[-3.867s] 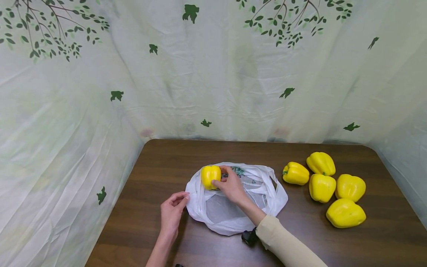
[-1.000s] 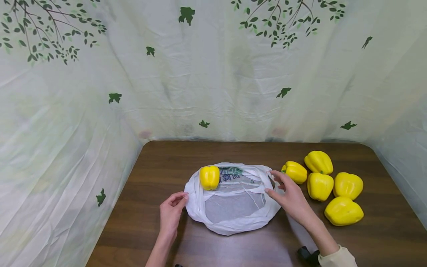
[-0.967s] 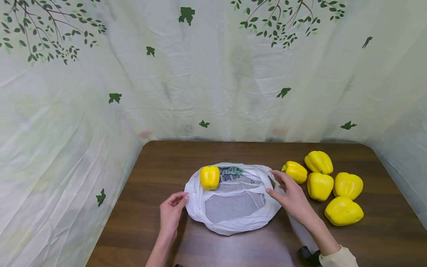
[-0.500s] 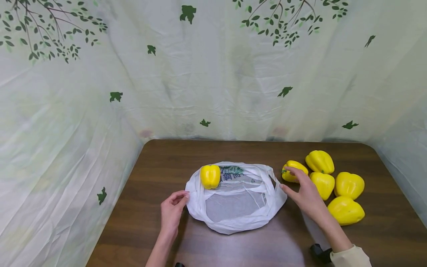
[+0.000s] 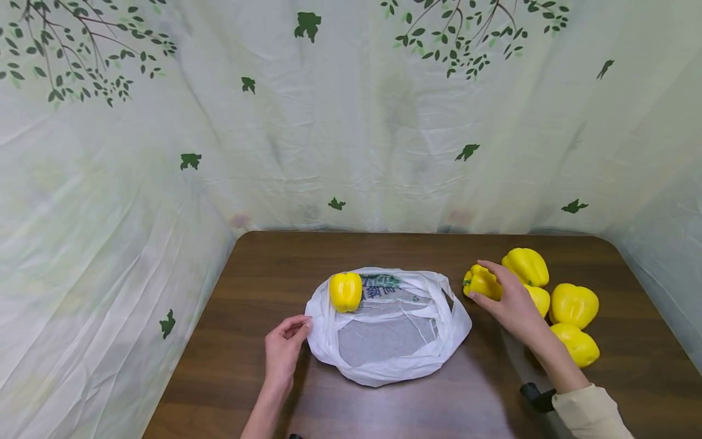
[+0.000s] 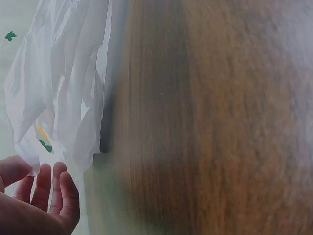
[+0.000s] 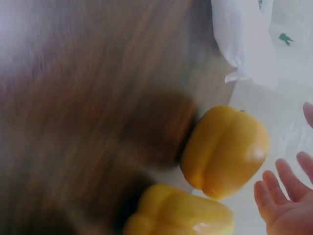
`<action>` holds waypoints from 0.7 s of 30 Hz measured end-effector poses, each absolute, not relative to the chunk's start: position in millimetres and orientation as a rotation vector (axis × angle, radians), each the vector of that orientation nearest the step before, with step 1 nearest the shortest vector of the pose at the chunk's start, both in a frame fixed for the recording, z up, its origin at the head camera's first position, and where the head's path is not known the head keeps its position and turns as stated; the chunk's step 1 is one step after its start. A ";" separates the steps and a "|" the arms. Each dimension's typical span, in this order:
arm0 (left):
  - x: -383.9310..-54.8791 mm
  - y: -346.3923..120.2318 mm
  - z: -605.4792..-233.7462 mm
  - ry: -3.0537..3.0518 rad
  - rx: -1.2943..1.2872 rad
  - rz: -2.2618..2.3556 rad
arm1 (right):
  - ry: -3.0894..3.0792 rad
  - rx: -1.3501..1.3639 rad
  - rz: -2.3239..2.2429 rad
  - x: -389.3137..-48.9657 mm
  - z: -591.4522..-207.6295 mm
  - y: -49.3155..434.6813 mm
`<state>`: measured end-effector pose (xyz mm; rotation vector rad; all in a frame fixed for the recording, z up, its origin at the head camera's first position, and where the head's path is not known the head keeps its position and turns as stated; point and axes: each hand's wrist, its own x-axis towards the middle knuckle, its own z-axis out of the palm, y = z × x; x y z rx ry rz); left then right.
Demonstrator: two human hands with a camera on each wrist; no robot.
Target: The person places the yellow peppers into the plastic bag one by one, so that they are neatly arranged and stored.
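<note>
Gripping its sides should suit the blocky yellow pepper point(image 5: 481, 282) — likely firm, slick; right hand point(image 5: 515, 303) spread-fingered, left hand point(image 5: 285, 347) pinching white plastic bag point(image 5: 378, 371).

- Plastic bag point(image 5: 378, 373): one.
- Yellow bell peppers point(image 5: 345, 296): six in all, one at the bag and five grouped beyond its right side.
- Hands: two, a left hand point(image 5: 283, 350) and a right hand point(image 5: 514, 306).
- Surface point(image 5: 263, 268): one.
- Pale sleeve point(image 5: 592, 411): one.
- Dark objects near the wrists point(image 5: 538, 398): two, one mostly cut off by the frame.
- Printed branches point(image 5: 457, 38): two.
- Separate leaf-like prints point(image 5: 308, 26): eight in the head view.
</note>
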<state>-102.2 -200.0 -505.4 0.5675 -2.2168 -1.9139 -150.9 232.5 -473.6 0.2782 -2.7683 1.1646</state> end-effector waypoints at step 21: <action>-103.8 -201.0 -503.2 -2.210 0.570 -1.969 | -3.049 0.316 1.197 -181.8 -466.1 251.0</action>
